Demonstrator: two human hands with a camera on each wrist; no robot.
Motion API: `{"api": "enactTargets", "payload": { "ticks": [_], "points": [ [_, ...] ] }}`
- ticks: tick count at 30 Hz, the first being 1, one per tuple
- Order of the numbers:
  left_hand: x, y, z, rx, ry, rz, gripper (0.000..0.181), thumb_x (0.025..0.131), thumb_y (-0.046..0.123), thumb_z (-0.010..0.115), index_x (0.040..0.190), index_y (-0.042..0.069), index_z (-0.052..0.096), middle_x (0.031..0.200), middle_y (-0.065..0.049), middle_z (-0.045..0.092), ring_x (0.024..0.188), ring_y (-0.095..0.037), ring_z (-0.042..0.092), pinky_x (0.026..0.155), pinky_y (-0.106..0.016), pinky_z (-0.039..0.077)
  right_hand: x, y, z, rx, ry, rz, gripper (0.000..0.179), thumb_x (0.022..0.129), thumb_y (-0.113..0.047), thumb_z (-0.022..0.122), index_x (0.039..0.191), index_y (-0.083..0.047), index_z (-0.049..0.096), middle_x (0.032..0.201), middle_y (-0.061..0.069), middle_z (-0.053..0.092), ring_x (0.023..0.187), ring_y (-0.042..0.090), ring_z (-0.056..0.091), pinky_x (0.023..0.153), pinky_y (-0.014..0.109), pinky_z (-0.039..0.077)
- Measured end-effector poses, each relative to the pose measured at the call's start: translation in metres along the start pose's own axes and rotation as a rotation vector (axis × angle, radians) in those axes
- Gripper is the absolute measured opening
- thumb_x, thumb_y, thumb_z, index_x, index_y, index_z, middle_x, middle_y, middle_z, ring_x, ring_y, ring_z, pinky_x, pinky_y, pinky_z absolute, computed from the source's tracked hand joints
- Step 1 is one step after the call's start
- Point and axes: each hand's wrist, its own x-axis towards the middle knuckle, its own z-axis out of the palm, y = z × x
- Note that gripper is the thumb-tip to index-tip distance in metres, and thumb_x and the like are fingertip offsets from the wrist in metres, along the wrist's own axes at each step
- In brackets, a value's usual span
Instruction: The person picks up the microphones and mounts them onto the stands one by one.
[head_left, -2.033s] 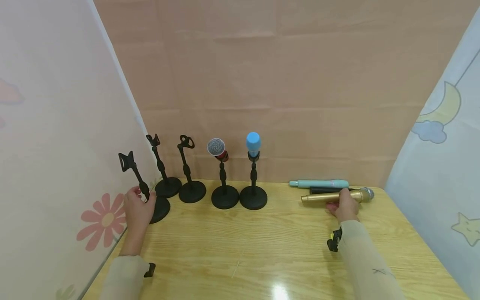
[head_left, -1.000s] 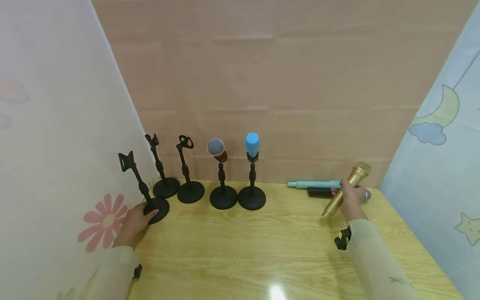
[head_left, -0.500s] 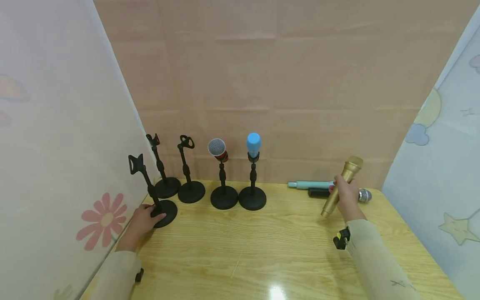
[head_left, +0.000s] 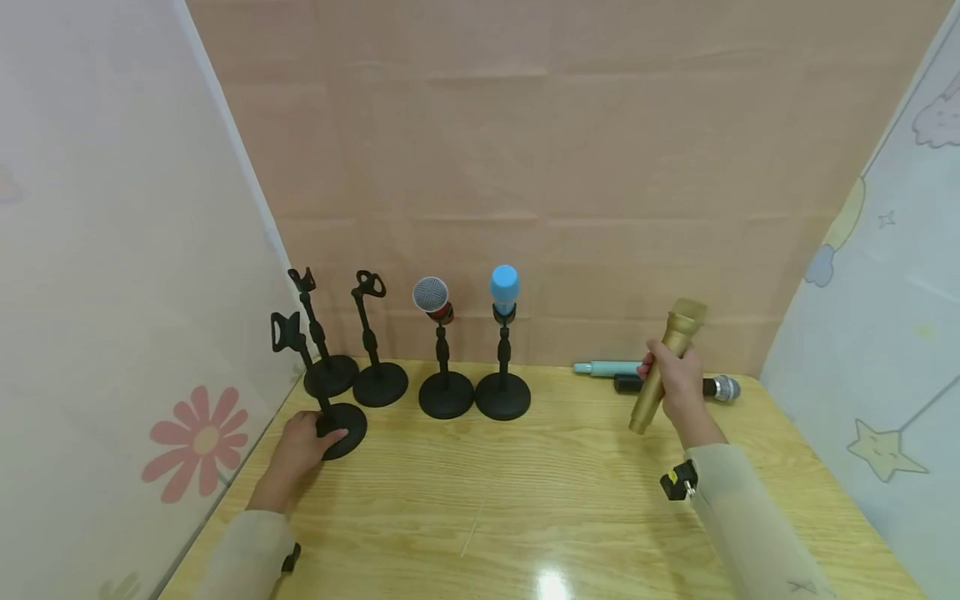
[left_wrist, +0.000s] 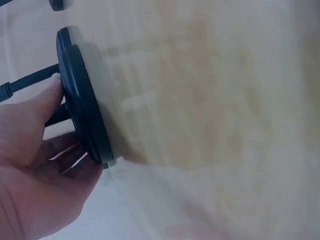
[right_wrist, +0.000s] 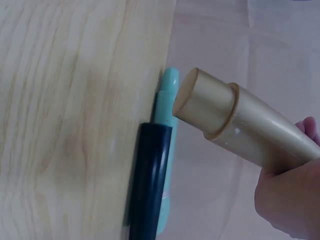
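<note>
At the left of the table, my left hand (head_left: 298,446) grips the round base of a black microphone stand (head_left: 349,423), thumb on top of it. In the left wrist view, my fingers curl around the edge of the stand's base (left_wrist: 87,100); its clip holds nothing. My right hand (head_left: 681,379) holds a gold microphone (head_left: 686,323) tilted, head up, above the back right of the table. Its tail end (right_wrist: 207,102) points down and left in the head view. Beneath it lie a black microphone (head_left: 724,388) and a mint-green microphone (head_left: 606,368), both partly hidden by my right hand.
Two stands with vacant clips, one at the back left (head_left: 330,375) and another beside it (head_left: 380,385), stand near the back wall. Further right, a red microphone (head_left: 432,296) and a blue microphone (head_left: 505,285) sit in their stands. Patterned walls flank the wooden table (head_left: 465,500).
My left hand has gone from the stand's post to its base and shifted the stand rightward. My right hand has lifted the gold microphone, tilted it head up and moved slightly left.
</note>
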Motion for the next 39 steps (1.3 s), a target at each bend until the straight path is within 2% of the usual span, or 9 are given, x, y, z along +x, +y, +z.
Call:
{"api": "enactTargets", "payload": {
  "ticks": [7, 12, 15, 19, 23, 26, 30, 33, 39],
  "points": [
    [-0.001, 0.016, -0.006, 0.025, -0.103, 0.005, 0.065, 0.094, 0.029, 0.074, 0.129, -0.021, 0.054, 0.132, -0.043, 0.046, 0.123, -0.063, 0.041, 0.102, -0.067, 0.040, -0.017, -0.005, 0.016, 0.001, -0.077, -0.078, 0.025, 0.098, -0.020, 0.069, 0.108, -0.010, 0.048, 0.065, -0.002, 0.062, 0.053, 0.012, 0.062, 0.057, 0.026, 0.058],
    [-0.004, 0.032, -0.008, -0.023, -0.165, 0.033, 0.062, 0.092, 0.024, 0.076, 0.129, -0.021, 0.054, 0.131, -0.039, 0.051, 0.123, -0.057, 0.049, 0.103, -0.062, 0.043, -0.023, -0.007, 0.021, 0.008, -0.110, -0.101, 0.025, 0.098, -0.020, 0.069, 0.108, -0.010, 0.048, 0.066, -0.003, 0.062, 0.054, 0.011, 0.062, 0.058, 0.026, 0.057],
    [-0.006, 0.041, -0.005, -0.062, -0.172, 0.037, 0.062, 0.091, 0.024, 0.078, 0.128, -0.020, 0.055, 0.129, -0.036, 0.056, 0.121, -0.053, 0.053, 0.102, -0.060, 0.045, -0.026, -0.008, 0.023, -0.017, -0.118, -0.108, 0.027, 0.098, -0.022, 0.070, 0.108, -0.011, 0.047, 0.067, -0.003, 0.062, 0.054, 0.011, 0.063, 0.058, 0.026, 0.057],
    [-0.008, 0.050, 0.003, -0.063, -0.175, 0.048, 0.065, 0.089, 0.027, 0.080, 0.129, -0.018, 0.055, 0.127, -0.032, 0.058, 0.120, -0.049, 0.056, 0.102, -0.058, 0.046, -0.029, -0.007, 0.025, -0.048, -0.139, -0.125, 0.028, 0.097, -0.023, 0.071, 0.107, -0.011, 0.048, 0.067, -0.004, 0.063, 0.055, 0.011, 0.063, 0.059, 0.026, 0.057],
    [-0.009, 0.055, 0.011, -0.063, -0.207, 0.075, 0.066, 0.087, 0.026, 0.082, 0.131, -0.016, 0.056, 0.135, -0.031, 0.053, 0.125, -0.049, 0.053, 0.105, -0.058, 0.044, -0.033, -0.005, 0.028, -0.067, -0.170, -0.154, 0.024, 0.098, -0.021, 0.068, 0.104, -0.010, 0.048, 0.067, -0.003, 0.062, 0.055, 0.011, 0.063, 0.060, 0.027, 0.058],
    [-0.011, 0.059, 0.015, -0.060, -0.227, 0.122, 0.066, 0.085, 0.026, 0.084, 0.129, -0.016, 0.059, 0.138, -0.030, 0.049, 0.127, -0.049, 0.048, 0.105, -0.059, 0.044, -0.035, -0.004, 0.031, -0.075, -0.192, -0.163, 0.022, 0.099, -0.020, 0.067, 0.104, -0.011, 0.048, 0.067, -0.003, 0.062, 0.056, 0.011, 0.063, 0.060, 0.027, 0.058],
    [-0.017, 0.069, 0.019, -0.046, -0.220, 0.183, 0.061, 0.083, 0.030, 0.086, 0.128, -0.006, 0.066, 0.132, -0.023, 0.052, 0.121, -0.043, 0.046, 0.100, -0.058, 0.045, -0.036, -0.003, 0.034, -0.090, -0.207, -0.160, 0.024, 0.098, -0.022, 0.068, 0.105, -0.010, 0.048, 0.068, -0.004, 0.063, 0.057, 0.011, 0.064, 0.060, 0.028, 0.058],
    [-0.021, 0.076, 0.023, -0.041, -0.218, 0.192, 0.060, 0.083, 0.031, 0.085, 0.130, -0.001, 0.067, 0.131, -0.020, 0.055, 0.122, -0.040, 0.047, 0.100, -0.056, 0.046, -0.038, -0.002, 0.035, -0.113, -0.212, -0.165, 0.027, 0.098, -0.025, 0.069, 0.104, -0.010, 0.048, 0.068, -0.004, 0.063, 0.057, 0.011, 0.064, 0.061, 0.029, 0.058],
    [-0.021, 0.086, 0.032, -0.090, -0.253, 0.190, 0.071, 0.083, 0.030, 0.085, 0.138, -0.006, 0.057, 0.141, -0.023, 0.056, 0.131, -0.042, 0.051, 0.107, -0.057, 0.044, -0.043, -0.002, 0.036, -0.135, -0.230, -0.178, 0.026, 0.098, -0.026, 0.069, 0.104, -0.010, 0.048, 0.069, -0.004, 0.063, 0.057, 0.010, 0.063, 0.062, 0.027, 0.058]
  ]
}}
